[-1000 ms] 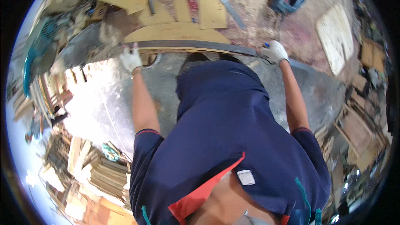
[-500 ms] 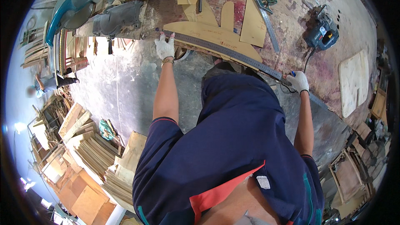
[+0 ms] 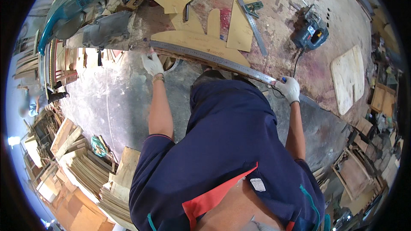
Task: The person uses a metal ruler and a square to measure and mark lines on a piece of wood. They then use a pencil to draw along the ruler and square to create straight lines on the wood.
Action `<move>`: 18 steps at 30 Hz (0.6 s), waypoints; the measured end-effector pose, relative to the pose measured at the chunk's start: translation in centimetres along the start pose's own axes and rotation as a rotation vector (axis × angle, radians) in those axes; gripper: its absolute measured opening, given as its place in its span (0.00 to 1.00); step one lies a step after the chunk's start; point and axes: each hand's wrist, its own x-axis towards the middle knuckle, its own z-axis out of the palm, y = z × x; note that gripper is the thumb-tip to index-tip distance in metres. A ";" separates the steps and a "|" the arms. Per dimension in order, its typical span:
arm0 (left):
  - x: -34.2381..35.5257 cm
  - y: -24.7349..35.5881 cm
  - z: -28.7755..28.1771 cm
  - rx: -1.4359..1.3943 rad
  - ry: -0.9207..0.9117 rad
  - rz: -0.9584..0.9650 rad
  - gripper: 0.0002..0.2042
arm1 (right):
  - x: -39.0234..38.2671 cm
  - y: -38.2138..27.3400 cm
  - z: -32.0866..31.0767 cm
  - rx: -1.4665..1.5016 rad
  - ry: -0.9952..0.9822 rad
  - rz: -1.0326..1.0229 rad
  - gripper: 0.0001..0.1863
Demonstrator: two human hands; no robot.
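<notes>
A long steel ruler lies along the near edge of a curved tan sheet template on the worn bench. My left hand, in a white knitted glove, is at the ruler's left end. Its fingers are stretched out and apart, their tips by the ruler's near edge. At the other end, my gloved right hand has its fingers closed around the ruler's tip. A slim blue pen-like thing pokes out between these fingers; most of it is hidden.
A corded jigsaw stands right on the bench, near a pale board. A combination square lies on a tan strip. A mitre saw is at far left. Stacked wood fills the lower left; another person is beyond.
The ruler has come nearer to me, from on top of the template to its near edge. My left hand has drawn back and its fingers have loosened. The whole view has shifted slightly.
</notes>
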 end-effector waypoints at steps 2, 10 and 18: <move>-2.5 0.4 -0.2 0.043 0.123 -0.090 0.29 | -1.2 -0.6 -1.2 0.034 0.035 0.031 0.34; -10.2 -1.8 1.4 -0.435 0.087 -0.671 0.17 | -2.2 3.7 -3.1 0.611 0.221 0.189 0.19; -14.3 0.1 1.7 -0.949 -0.139 -1.046 0.24 | 0.7 2.5 -1.4 0.604 0.496 0.229 0.23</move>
